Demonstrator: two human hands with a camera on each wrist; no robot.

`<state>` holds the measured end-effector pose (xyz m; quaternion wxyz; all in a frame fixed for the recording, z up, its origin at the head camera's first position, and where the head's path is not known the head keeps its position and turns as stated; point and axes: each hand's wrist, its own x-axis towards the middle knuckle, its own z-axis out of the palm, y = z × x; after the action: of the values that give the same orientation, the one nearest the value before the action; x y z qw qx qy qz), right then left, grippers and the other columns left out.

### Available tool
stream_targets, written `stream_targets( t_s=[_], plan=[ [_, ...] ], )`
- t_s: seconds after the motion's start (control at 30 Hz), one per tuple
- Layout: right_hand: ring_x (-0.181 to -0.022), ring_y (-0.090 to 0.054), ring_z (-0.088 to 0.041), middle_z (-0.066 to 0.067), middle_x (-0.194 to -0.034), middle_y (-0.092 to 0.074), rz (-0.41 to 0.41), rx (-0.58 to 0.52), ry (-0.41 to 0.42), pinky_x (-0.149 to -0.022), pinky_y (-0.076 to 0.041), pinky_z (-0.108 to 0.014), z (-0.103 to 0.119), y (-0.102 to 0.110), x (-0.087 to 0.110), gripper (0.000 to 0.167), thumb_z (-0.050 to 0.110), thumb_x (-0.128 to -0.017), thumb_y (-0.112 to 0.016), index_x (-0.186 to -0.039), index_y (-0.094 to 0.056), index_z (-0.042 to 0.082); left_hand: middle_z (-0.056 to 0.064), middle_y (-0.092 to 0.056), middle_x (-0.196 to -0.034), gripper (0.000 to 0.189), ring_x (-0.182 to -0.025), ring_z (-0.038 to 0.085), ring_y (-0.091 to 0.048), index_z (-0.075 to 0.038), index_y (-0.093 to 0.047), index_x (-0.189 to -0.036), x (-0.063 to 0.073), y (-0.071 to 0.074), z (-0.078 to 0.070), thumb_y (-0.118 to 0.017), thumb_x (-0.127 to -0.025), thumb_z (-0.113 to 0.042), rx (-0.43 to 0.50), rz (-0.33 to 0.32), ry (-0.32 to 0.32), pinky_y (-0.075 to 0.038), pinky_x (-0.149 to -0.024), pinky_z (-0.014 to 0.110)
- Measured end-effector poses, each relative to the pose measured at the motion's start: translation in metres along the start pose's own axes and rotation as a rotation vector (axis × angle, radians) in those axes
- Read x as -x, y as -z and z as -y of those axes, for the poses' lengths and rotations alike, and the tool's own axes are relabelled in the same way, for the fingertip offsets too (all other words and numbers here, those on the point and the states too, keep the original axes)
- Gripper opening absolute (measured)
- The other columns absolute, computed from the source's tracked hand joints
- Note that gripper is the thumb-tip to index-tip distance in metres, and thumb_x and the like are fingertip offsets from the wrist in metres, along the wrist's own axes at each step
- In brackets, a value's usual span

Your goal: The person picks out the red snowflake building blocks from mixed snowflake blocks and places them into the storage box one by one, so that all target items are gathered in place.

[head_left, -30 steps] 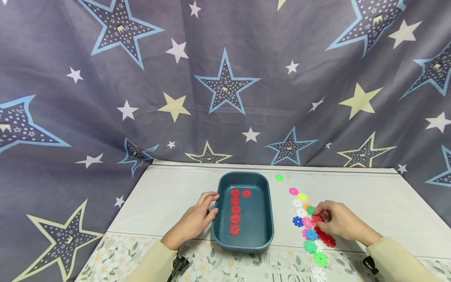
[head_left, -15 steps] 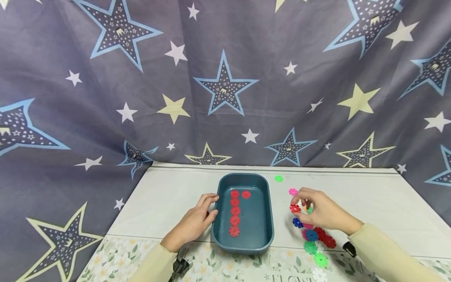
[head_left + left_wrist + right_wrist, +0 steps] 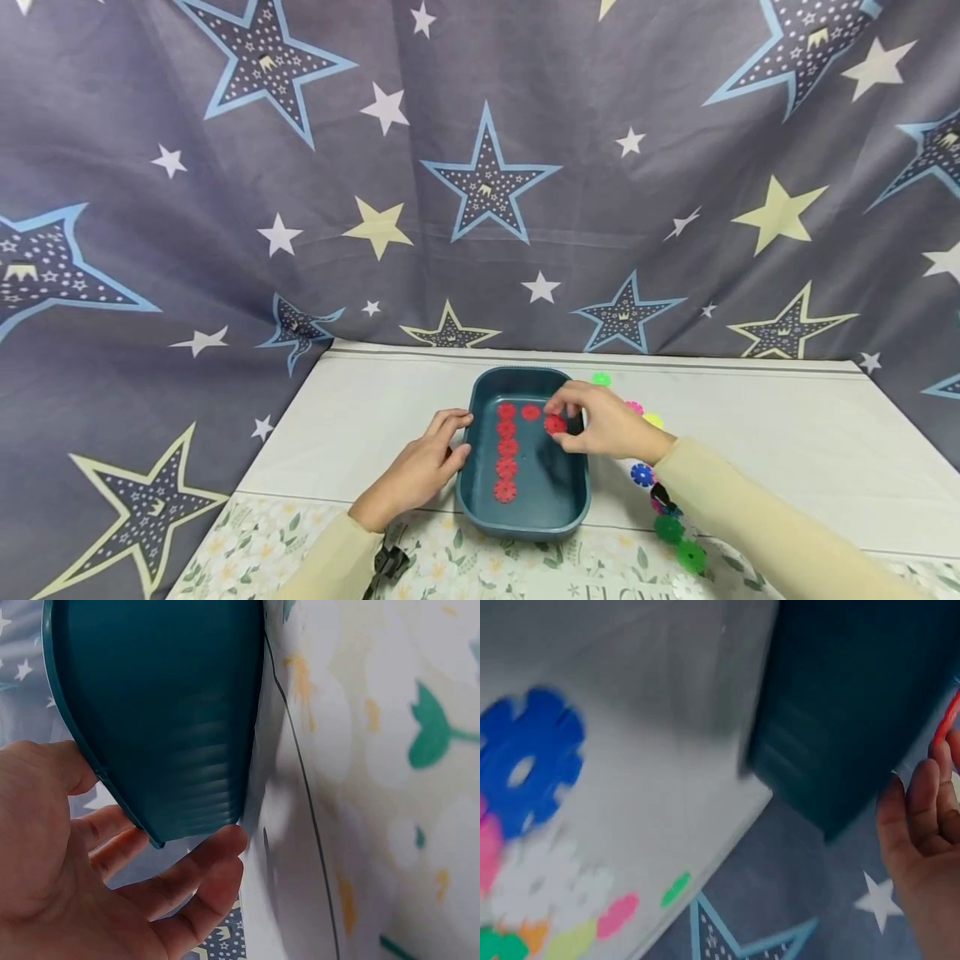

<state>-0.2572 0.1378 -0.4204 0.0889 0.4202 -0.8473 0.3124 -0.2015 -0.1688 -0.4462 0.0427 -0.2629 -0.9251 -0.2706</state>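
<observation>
My right hand (image 3: 607,423) pinches a red notched interlocking disc (image 3: 556,424) over the upper right part of the dark teal tray (image 3: 523,527). Part of that disc (image 3: 948,720) shows at the edge of the right wrist view. Inside the tray, several red discs (image 3: 506,447) form a column on the left, and one more red disc (image 3: 531,412) lies to the right of its top. My left hand (image 3: 415,472) holds the tray's left rim. In the left wrist view, its thumb and some fingertips (image 3: 234,838) lie along the rim and outer wall.
Loose discs lie right of the tray, including a blue one (image 3: 642,475), a green one (image 3: 691,556) and a bright green one (image 3: 602,378). My right sleeve (image 3: 738,492) covers part of them. A star-patterned curtain (image 3: 480,275) hangs behind the table (image 3: 375,400).
My right hand lifted a red disc from the pile and carried it left over the tray. The left hand stayed at the tray's rim.
</observation>
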Motion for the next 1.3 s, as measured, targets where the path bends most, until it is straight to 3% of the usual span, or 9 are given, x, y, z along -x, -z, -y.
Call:
stream_targets(
  t_s=[0.3,0.7,1.0,1.3],
  plan=[
    [-0.074,-0.05,-0.009,0.011,-0.09,-0.059,0.025,0.009,-0.05,-0.064,-0.044,-0.025,-0.007,-0.031,-0.022,0.024,0.023,-0.075,-0.076,-0.097,-0.068,0.018,0.002,-0.034,-0.143,0.043,-0.077,0.002,-0.054,-0.013,-0.04,-0.141,0.0,0.001,0.0,-0.048,-0.101,-0.024,0.002,0.002,0.0,-0.047,-0.067,0.026],
    [-0.071,-0.049,-0.009,0.009,-0.083,-0.056,-0.008,0.043,-0.127,-0.061,-0.043,-0.025,-0.01,-0.036,-0.03,0.022,0.023,-0.072,-0.077,-0.091,-0.068,0.02,0.001,-0.033,-0.143,0.044,-0.079,0.003,-0.055,-0.01,-0.04,-0.141,0.0,0.0,0.0,-0.048,-0.101,-0.024,0.015,0.002,-0.007,-0.047,-0.069,0.027],
    [-0.067,-0.051,-0.005,0.01,-0.077,-0.056,0.009,0.187,-0.121,-0.058,-0.043,-0.026,-0.004,-0.041,-0.035,0.02,0.025,-0.069,-0.079,-0.085,-0.067,0.021,0.0,-0.033,-0.144,0.043,-0.076,0.001,-0.054,-0.011,-0.041,-0.141,-0.002,0.002,-0.001,-0.047,-0.101,-0.026,0.024,-0.005,-0.005,-0.047,-0.067,0.026],
    [-0.066,-0.048,-0.005,0.009,-0.077,-0.056,0.108,0.305,-0.152,-0.058,-0.042,-0.028,-0.001,-0.043,-0.035,0.02,0.027,-0.069,-0.079,-0.085,-0.069,0.02,0.001,-0.033,-0.143,0.043,-0.078,0.002,-0.055,-0.01,-0.041,-0.141,-0.001,0.002,0.0,-0.047,-0.101,-0.026,0.019,0.002,-0.003,-0.047,-0.068,0.026]
  ],
)
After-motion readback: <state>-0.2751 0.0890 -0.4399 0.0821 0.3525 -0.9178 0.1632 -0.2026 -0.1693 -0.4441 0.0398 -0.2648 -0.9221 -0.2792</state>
